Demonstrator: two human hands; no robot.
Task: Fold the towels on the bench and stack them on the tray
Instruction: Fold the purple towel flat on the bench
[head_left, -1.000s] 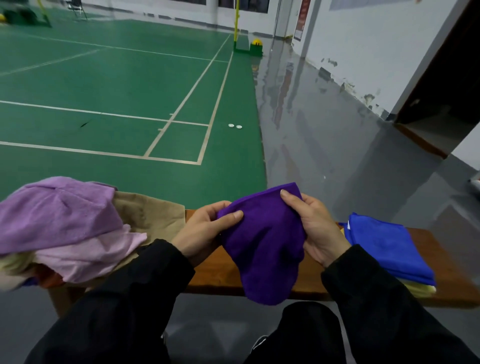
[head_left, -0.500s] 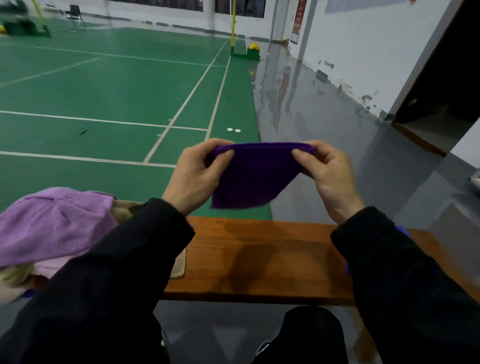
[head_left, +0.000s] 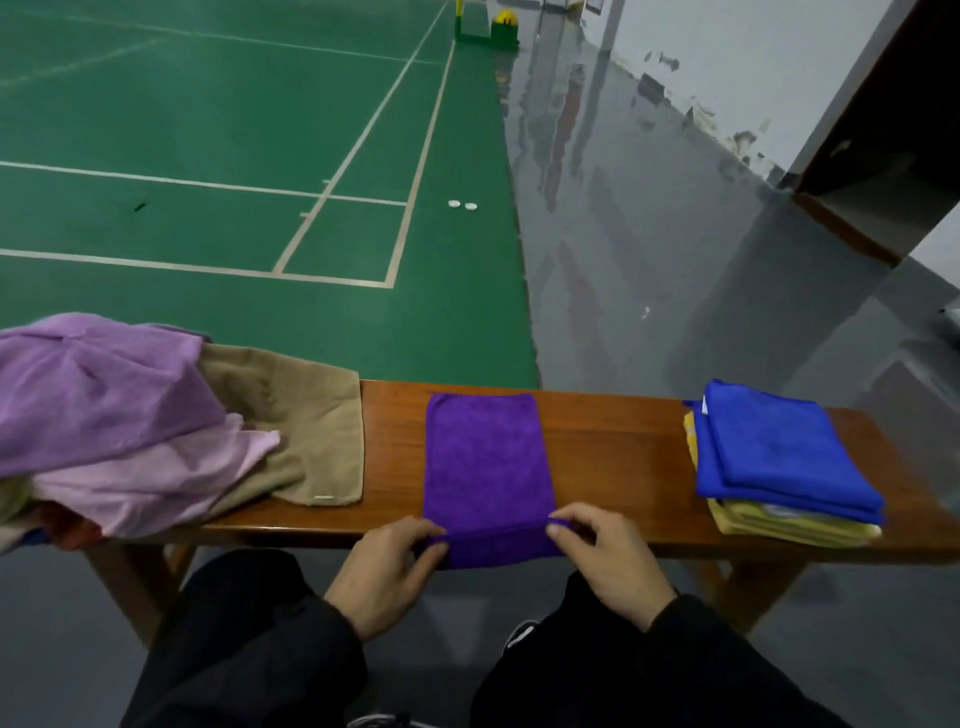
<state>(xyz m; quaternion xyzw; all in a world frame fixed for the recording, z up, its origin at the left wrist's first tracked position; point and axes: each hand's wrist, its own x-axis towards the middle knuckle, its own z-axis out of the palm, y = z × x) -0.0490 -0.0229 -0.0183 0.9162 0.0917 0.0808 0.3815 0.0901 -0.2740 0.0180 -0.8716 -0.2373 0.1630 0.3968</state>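
Your dark purple microfibre towel (head_left: 488, 467), held up in the air half a second ago, now lies flat across the brown wooden bench (head_left: 613, 441). Left hand (head_left: 387, 569) and right hand (head_left: 605, 556) pinch its near corners, ready to fold. Tray not visible; folded blue towels (head_left: 779, 452) top the yellow stack (head_left: 779, 522).

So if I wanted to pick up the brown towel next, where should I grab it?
Probably by the near right corner of the tan towel, coming from the right over the bare bench. That corner lies flat and free, while its left part is buried under the lilac towel and pink towel, so pulling there would likely drag the pile.
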